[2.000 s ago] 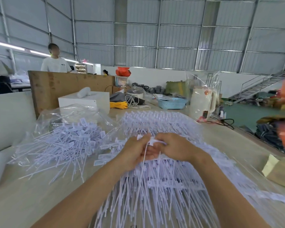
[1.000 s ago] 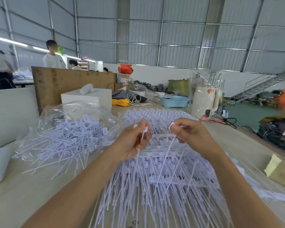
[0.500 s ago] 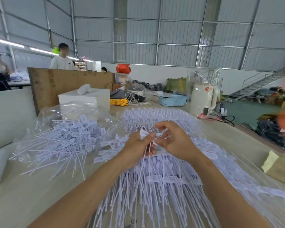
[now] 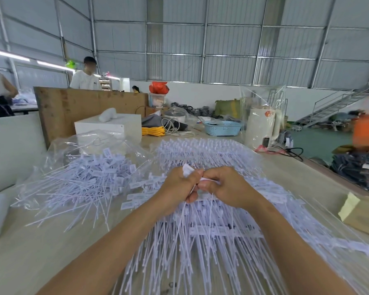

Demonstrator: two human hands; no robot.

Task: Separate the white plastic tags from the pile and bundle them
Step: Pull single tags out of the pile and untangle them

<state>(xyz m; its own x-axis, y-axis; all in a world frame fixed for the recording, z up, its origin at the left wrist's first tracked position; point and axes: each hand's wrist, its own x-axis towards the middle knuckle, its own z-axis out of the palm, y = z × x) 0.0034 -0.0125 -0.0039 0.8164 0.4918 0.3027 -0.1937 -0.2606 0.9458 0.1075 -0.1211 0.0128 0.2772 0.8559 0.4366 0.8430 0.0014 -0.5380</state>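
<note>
A big pile of white plastic tags (image 4: pixel 211 235), many still joined in strips, covers the middle of the table in front of me. My left hand (image 4: pixel 177 188) grips a small bunch of tags (image 4: pixel 188 169), their flat heads sticking up above my thumb and their thin tails hanging down. My right hand (image 4: pixel 226 188) is pressed against the left and pinches a tag between thumb and fingers. Both hands hover just above the pile. A heap of loose separated tags (image 4: pixel 85 179) lies to the left on a clear plastic bag.
A white box (image 4: pixel 109 128) and a wooden board (image 4: pixel 90 109) stand behind the loose heap. A blue basket (image 4: pixel 222 128), a white kettle (image 4: pixel 262 126) and yellow cord (image 4: pixel 152 131) sit at the back. A cardboard piece (image 4: pixel 362 216) lies right. People stand far left.
My hands, spread apart a second ago with a tag in each, have come together again over the pile and sunk a little. The person behind the board has shifted right.
</note>
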